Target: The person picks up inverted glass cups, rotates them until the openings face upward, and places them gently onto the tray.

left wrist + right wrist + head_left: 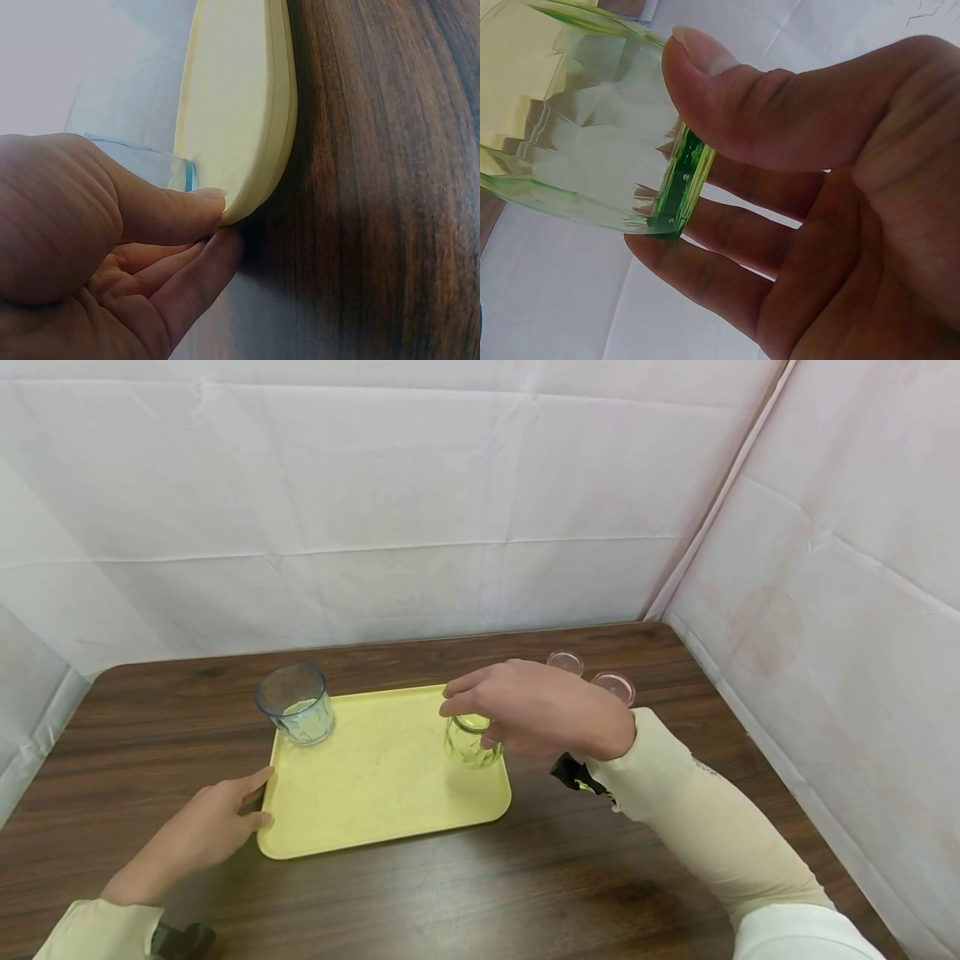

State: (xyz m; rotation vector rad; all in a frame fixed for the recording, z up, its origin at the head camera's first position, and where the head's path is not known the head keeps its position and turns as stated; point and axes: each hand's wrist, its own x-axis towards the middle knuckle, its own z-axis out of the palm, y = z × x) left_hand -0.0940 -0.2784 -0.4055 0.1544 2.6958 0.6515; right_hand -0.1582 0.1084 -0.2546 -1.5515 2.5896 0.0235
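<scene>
1 round-cornered tray (367,785) | left hand (202,827) pinching | 1 faceted green cup (600,142) | right hand (534,706) pinching

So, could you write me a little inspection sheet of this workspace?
Surface: dark wooden table.
Job's things: yellow tray; blue glass at its far left corner; green glass at its right end, though whether they touch is unclear.
Clutter: two pinkish round things beyond the tray's right side, too unclear to name.
Hands: left hand pinches the tray's left edge; right hand grips the green glass.
Cables: nothing seen.
Surroundings: white sheeting behind and to the right.
</scene>
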